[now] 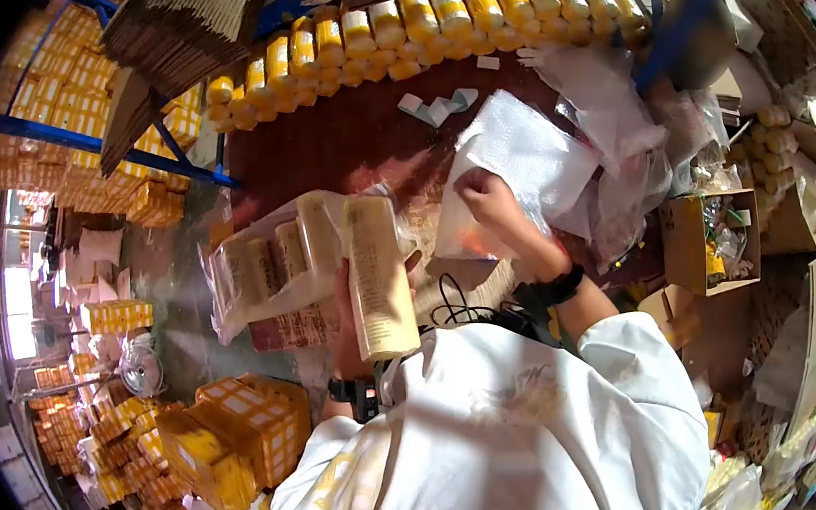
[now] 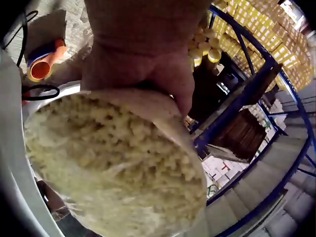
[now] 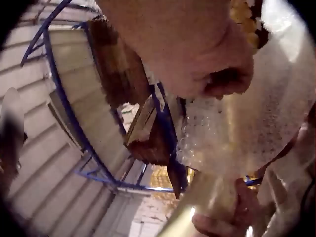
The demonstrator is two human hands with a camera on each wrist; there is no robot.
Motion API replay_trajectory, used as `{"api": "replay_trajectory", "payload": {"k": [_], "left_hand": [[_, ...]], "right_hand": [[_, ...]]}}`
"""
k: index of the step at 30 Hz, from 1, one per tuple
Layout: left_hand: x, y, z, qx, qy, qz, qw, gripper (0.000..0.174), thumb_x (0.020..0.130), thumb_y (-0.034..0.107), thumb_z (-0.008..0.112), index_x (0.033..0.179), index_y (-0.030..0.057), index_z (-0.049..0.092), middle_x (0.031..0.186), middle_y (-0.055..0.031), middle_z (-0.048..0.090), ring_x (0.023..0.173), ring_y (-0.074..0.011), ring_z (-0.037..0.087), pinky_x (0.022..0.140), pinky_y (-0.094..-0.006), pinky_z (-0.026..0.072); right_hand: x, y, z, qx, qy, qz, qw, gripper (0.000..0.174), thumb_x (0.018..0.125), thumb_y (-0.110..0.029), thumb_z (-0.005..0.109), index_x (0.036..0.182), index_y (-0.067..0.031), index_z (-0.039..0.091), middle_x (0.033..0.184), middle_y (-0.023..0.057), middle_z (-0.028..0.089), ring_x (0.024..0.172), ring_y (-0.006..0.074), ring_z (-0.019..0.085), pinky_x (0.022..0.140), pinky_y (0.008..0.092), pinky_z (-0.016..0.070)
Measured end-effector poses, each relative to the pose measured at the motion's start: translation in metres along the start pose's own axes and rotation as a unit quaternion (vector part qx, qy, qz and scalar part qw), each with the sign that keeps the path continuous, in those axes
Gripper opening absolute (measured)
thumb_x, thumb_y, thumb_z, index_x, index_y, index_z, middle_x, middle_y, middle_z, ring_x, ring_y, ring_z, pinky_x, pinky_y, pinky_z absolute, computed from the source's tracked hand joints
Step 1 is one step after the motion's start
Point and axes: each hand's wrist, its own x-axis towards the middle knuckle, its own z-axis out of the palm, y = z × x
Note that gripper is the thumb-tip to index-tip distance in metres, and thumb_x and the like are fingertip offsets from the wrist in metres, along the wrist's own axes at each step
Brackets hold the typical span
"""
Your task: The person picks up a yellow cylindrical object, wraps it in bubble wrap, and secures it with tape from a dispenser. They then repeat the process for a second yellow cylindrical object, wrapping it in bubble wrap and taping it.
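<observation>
Your left hand [image 1: 348,319] is clamped round a canister [image 1: 380,282], spread as wide as its body, with digits showing on both sides. The canister lies tilted in that grip, its printed side towards the head camera. Your left wrist view shows its clear end, packed with pale yellow pieces, right in front of your palm.

Your right hand [image 1: 489,202] has its fingers drawn in together, leaving a small hollow. It is over the bubble wrap [image 1: 521,147], near that sheet's left edge. You can't tell from these views whether the fingertips pinch the sheet or only lie against it. The canister is apart from your right hand, lower and to the left in the head view, just beside the sheet.

On the other side of the canister, close by, a clear bag [image 1: 224,303] holds more canisters [image 1: 291,250]. A black cable [image 1: 462,309] lies in loops between your hands, near your shirt [image 1: 529,430]. Beyond the bubble wrap, yellow-banded packs [image 1: 451,13] stand in a long row, and an open carton [image 1: 683,241] is off to your right.
</observation>
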Motion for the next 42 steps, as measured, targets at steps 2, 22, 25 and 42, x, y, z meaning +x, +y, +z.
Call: {"api": "replay_trajectory", "payload": {"k": [2, 22, 25, 42], "left_hand": [[0.002, -0.009, 0.031, 0.024, 0.044, 0.014, 0.999, 0.093, 0.088, 0.078, 0.049, 0.141, 0.0017, 0.051, 0.117, -0.0276, 0.067, 0.093, -0.0385, 0.073, 0.076, -0.0491, 0.0638], [-0.017, 0.003, 0.053, 0.184, 0.011, -0.033, 0.982, 0.065, 0.099, 0.057, 0.044, 0.133, 0.003, 0.057, 0.112, -0.0219, 0.07, 0.089, -0.0301, 0.072, 0.076, -0.0418, 0.0609], [-0.021, 0.005, 0.02, 0.203, 0.024, -0.012, 0.979, 0.051, 0.1, 0.041, 0.055, 0.134, 0.0036, 0.056, 0.112, -0.0151, 0.07, 0.094, -0.0266, 0.071, 0.081, -0.0402, 0.059], [-0.012, 0.013, 0.046, 0.339, 0.161, 0.07, 0.924, 0.06, 0.096, 0.02, 0.063, 0.15, 0.0124, 0.037, 0.128, -0.0058, 0.059, 0.105, -0.0203, 0.064, 0.086, -0.0354, 0.0553]], "right_hand": [[-0.025, -0.029, 0.005, -0.113, 0.03, -0.033, 0.993, 0.026, 0.09, -0.021, 0.067, 0.098, 0.0041, 0.066, 0.086, 0.0189, 0.07, 0.08, 0.0309, 0.068, 0.073, 0.0443, 0.0524], [-0.042, -0.025, 0.034, 0.139, -0.178, 0.033, 0.974, 0.022, 0.099, -0.019, 0.055, 0.101, -0.0021, 0.069, 0.08, 0.0012, 0.059, 0.07, 0.0127, 0.049, 0.062, 0.0298, 0.0415], [-0.015, -0.039, 0.04, 0.191, -0.154, 0.127, 0.961, 0.026, 0.101, -0.024, 0.054, 0.098, -0.0032, 0.068, 0.079, 0.0008, 0.059, 0.069, 0.0083, 0.048, 0.059, 0.0285, 0.0403], [-0.079, -0.103, 0.06, -0.347, -0.113, -0.373, 0.853, 0.021, 0.088, -0.022, 0.069, 0.092, -0.0039, 0.061, 0.08, 0.0143, 0.064, 0.071, 0.0326, 0.064, 0.065, 0.0416, 0.0497]]}}
